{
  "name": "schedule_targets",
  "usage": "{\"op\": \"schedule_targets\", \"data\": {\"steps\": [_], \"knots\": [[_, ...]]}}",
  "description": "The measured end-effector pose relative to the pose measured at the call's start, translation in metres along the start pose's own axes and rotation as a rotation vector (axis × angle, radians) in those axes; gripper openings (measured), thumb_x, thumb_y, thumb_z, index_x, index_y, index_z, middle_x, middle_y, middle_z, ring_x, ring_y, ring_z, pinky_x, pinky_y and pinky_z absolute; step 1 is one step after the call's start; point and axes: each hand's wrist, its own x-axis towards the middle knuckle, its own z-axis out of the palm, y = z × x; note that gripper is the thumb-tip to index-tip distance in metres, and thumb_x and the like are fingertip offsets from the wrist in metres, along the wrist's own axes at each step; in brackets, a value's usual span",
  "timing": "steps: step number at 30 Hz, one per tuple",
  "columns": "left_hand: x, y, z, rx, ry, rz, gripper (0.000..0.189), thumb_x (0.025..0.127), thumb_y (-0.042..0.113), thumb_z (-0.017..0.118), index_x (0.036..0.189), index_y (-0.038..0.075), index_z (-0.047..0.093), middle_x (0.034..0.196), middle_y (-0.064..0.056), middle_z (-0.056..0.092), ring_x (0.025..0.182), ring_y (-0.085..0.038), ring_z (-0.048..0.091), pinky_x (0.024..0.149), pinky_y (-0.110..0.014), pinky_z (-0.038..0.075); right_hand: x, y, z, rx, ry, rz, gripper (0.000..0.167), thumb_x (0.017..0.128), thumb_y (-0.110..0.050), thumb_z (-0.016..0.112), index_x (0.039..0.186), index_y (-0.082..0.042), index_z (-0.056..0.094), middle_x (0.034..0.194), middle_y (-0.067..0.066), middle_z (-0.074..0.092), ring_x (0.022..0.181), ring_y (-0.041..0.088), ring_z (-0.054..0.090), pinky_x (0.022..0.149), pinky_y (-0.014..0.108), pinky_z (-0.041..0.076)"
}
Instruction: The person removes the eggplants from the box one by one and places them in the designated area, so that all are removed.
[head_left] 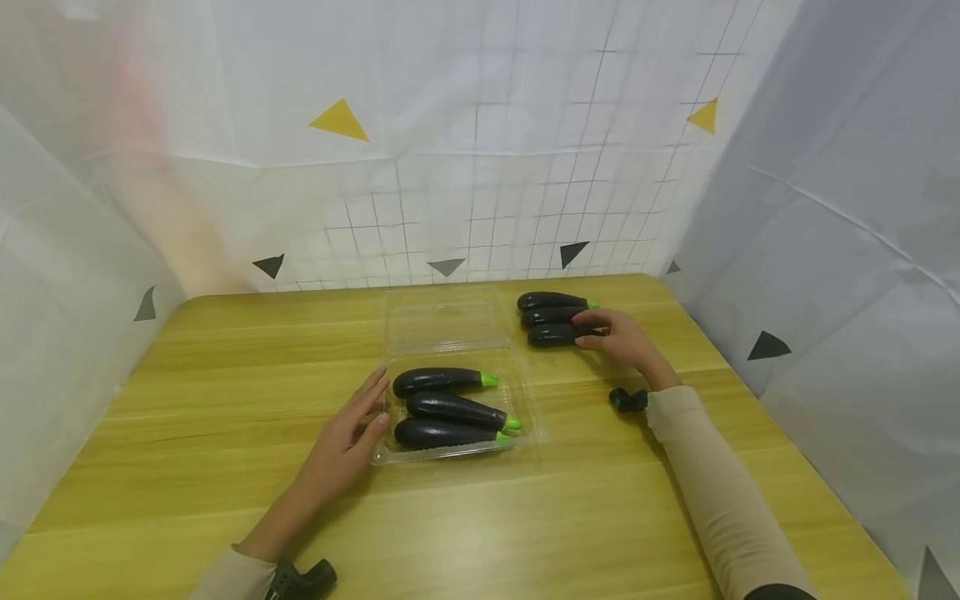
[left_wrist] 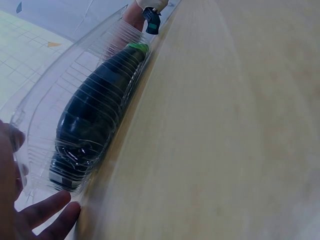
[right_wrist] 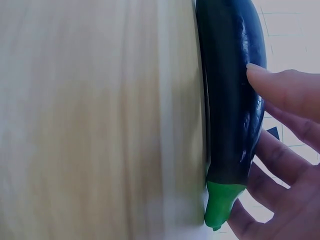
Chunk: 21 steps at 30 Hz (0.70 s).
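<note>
A clear plastic clamshell box (head_left: 457, 451) lies with its lid (head_left: 446, 321) folded back. Inside, three dark eggplants with green stem ends lie side by side, the middle eggplant (head_left: 453, 410) slightly askew. My left hand (head_left: 341, 446) rests at the box's left side, fingers extended, fingertips at the wall and rim. Three more eggplants lie in a row at the back right. My right hand (head_left: 621, 340) reaches over their stem ends and pinches the nearest eggplant (right_wrist: 232, 100), thumb on its near side and fingers behind. That eggplant lies along the tabletop in the right wrist view.
The wooden table (head_left: 465, 533) ends at a white sheet wall (head_left: 450, 200) with grid lines and coloured triangles. Grey-white sheets stand to the left and right. A small black device (head_left: 628, 400) sits at the right wrist, another black device (head_left: 303, 579) at the left.
</note>
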Motion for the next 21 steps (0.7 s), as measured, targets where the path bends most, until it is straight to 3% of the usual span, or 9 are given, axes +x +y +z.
{"op": "schedule_targets", "data": {"steps": [8, 21], "knots": [[-0.0005, -0.0007, 0.0000, -0.004, -0.004, -0.004, 0.054, 0.109, 0.012, 0.056, 0.159, 0.004, 0.041, 0.168, -0.005, 0.031, 0.125, -0.030, 0.062, 0.095, -0.048, 0.056, -0.0005, -0.0023, -0.0013, -0.011, 0.007, 0.037, 0.038, 0.092, -0.003, 0.079, 0.128, 0.004, 0.069, 0.129, 0.024, 0.066, 0.124, 0.042, 0.059, 0.106, 0.062, 0.043], [0.0001, 0.0001, 0.0000, -0.002, -0.003, 0.014, 0.054, 0.108, 0.010, 0.057, 0.159, 0.002, 0.041, 0.168, -0.008, 0.032, 0.124, -0.033, 0.063, 0.096, -0.051, 0.055, -0.0010, -0.0029, -0.0023, -0.027, 0.003, 0.031, 0.038, 0.091, 0.000, 0.079, 0.128, 0.003, 0.069, 0.130, 0.023, 0.066, 0.125, 0.041, 0.058, 0.106, 0.060, 0.044]]}}
